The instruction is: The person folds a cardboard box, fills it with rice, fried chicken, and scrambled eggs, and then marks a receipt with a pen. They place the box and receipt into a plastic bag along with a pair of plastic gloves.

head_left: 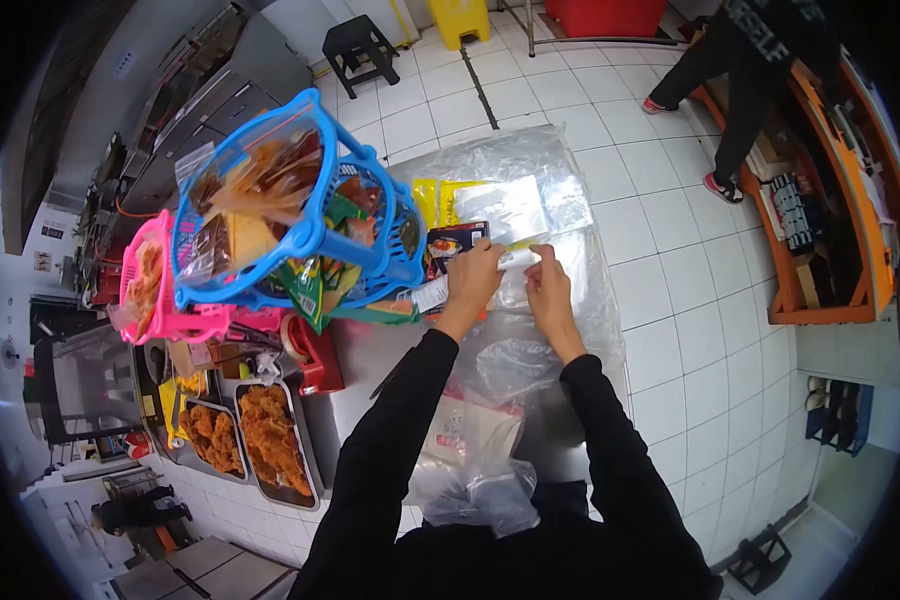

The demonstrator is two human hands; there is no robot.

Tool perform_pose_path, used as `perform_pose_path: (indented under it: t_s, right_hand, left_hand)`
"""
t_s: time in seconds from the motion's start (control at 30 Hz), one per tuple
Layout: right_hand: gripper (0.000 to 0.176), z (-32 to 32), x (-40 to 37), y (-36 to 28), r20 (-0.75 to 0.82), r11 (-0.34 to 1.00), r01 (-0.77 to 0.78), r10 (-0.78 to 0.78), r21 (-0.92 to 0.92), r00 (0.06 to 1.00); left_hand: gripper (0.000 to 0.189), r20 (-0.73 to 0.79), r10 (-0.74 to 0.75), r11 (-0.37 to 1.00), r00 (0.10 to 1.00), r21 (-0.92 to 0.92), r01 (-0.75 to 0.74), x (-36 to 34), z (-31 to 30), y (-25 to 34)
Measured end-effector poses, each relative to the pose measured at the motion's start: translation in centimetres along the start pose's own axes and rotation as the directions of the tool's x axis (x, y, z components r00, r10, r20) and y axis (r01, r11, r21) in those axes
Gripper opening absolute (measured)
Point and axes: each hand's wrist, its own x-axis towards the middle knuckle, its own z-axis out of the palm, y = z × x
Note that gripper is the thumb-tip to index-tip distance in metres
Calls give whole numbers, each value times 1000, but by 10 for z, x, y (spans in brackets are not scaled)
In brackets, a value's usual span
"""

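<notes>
Over the metal table, my left hand point(473, 283) and my right hand point(550, 293) pinch a small white paper slip point(517, 259) between them, one at each end. It looks curled, with faint dark print on its left part. Just beyond my left hand lies a dark printed packet point(452, 243). Behind the slip are a yellow packet point(432, 200) and a white sheet or pouch point(505, 207) on clear plastic. Nearer my body, a clear plastic bag point(515, 365) and a pale printed bag point(475, 430) in plastic lie below my forearms.
A tiered blue basket point(315, 240) of sauce and seasoning packets stands at left, beside a pink basket point(150, 275). Below are a red tape dispenser point(312, 358) and trays of fried chicken point(273, 435). A person point(755, 85) stands by an orange shelf point(875, 250); a black stool point(358, 52) stands behind.
</notes>
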Motion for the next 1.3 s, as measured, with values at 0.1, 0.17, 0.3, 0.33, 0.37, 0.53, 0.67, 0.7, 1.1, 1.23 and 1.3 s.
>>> perform_pose_path:
  t_s: [0.1, 0.17, 0.3, 0.33, 0.37, 0.53, 0.67, 0.7, 1.1, 1.23, 1.3]
  right_hand:
    - [52, -8, 0, -3, -39, 999, 8, -6, 50, 999]
    - [47, -7, 1, -5, -159, 997, 11, 2, 83, 987]
    - [49, 1, 7, -10, -224, 990, 15, 18, 141, 974]
    - [50, 2, 9, -11, -190, 990, 5, 22, 141, 981]
    - [50, 3, 10, -12, -156, 990, -6, 27, 139, 987]
    - [51, -2, 24, -16, -350, 972, 126, -190, -197, 917]
    - [49, 0, 20, 10, -114, 990, 140, -137, 22, 984]
    - [48, 1, 20, 15, -91, 989, 138, -132, 61, 987]
    - [44, 4, 12, -10, -392, 954, 131, -16, 271, 920]
    - [64, 14, 18, -15, -355, 992, -39, 79, 120, 931]
    - [68, 16, 19, -7, -349, 982, -91, 144, 164, 926]
  left_hand:
    - [23, -20, 38, 996, 999, -82, -40, 6, -1, -9]
    - [23, -10, 34, 990, 999, -137, -35, 12, -9, -13]
    - [34, 18, 20, 958, 1000, -286, -14, 20, -18, -17]
    - [36, 75, -18, 959, 997, -281, 38, 22, -23, -14]
    - [38, 134, -55, 958, 989, -273, 90, 23, -26, -12]
    - [36, 160, -49, 943, 986, -318, 98, 30, -23, -20]
    - [23, 233, -67, 944, 970, -300, 137, 33, -27, -21]
    - [23, 228, -66, 944, 971, -301, 135, 34, -28, -20]
    - [38, 43, 3, 941, 999, -337, 12, 24, -27, -17]
    - [31, 116, 29, 831, 993, -554, 40, 31, -32, -15]
    - [29, 124, 34, 831, 992, -555, 41, 33, -36, -13]
